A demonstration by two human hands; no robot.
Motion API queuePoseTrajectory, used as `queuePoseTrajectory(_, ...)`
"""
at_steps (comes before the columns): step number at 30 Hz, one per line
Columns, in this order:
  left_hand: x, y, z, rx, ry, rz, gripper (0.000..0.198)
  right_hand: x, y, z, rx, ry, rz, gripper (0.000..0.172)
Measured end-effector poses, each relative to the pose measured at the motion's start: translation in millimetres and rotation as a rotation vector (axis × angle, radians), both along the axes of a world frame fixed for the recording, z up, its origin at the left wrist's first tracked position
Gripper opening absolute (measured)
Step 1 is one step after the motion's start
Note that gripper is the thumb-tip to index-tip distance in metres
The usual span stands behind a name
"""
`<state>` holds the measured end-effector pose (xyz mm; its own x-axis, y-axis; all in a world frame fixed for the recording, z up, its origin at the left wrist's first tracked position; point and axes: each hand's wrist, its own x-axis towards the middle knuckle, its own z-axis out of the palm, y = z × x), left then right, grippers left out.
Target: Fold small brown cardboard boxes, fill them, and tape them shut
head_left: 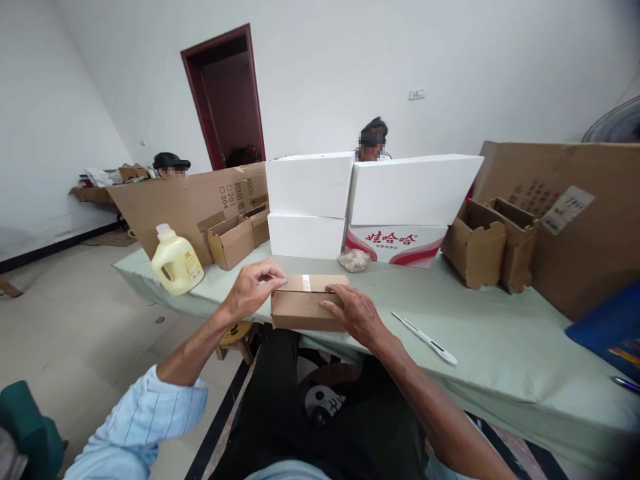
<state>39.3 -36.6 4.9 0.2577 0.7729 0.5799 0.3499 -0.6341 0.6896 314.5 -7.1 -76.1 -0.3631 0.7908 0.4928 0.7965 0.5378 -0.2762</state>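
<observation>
- A person sits at a long surface covered in pale green cloth, seen from their own head looking down at both arms.
- A small brown cardboard box lies closed at the near edge of the surface, directly in front of the person, with a short strip of clear tape across the middle of its top.
- The left hand, on an arm in a light blue striped sleeve, has its fingers bunched together, tips touching the box's top left edge; it is unclear whether they actually pinch anything.
- The right hand lies open with fingers spread over the box's right end, pressing on it rather than gripping.
- A slim white pen-like tool lies on the cloth just right of the right hand.
- A pale yellow bottle stands at the far left.
- Behind the box are stacked white boxes, a red-and-white carton and a small crumpled bag.
- Open brown cartons stand to the right.
- Two other people sit behind the stacks, mostly hidden.
</observation>
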Motion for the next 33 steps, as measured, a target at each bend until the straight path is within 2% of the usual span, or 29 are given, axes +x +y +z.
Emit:
queuePoseTrajectory(2, -1.2, 23.8, 9.3, -0.13, -0.064, 0.012, 0.016, 0.8, -4.0, -1.6, 0.019, 0.014, 0.005, 0.026)
queuePoseTrajectory(5, 5.3, 45.8, 13.7, -0.291, -0.117, -0.052, 0.02, 1.3, -7.3, -2.4, 0.026, 0.033, 0.018, 0.025)
queuePoseTrajectory(14, 25.3, 45.0, 0.1, -0.565, -0.18, -0.29, 0.039, -0.6, -6.8, -0.7, -0.011, 0.03, 0.01, 0.027)
queuePoseTrajectory(23, 21.5, 51.9, 10.0, -0.454, -0.054, -0.306, 0.033, 1.0, -7.8, -1.2, -0.004, 0.033, 0.012, 0.026)
queuePoseTrajectory(33, 16.5, 64.9, 10.0, -0.49, -0.153, -0.341, 0.037, -0.8, -7.8, 0.0, -0.056, 0.037, 0.003, 0.027)
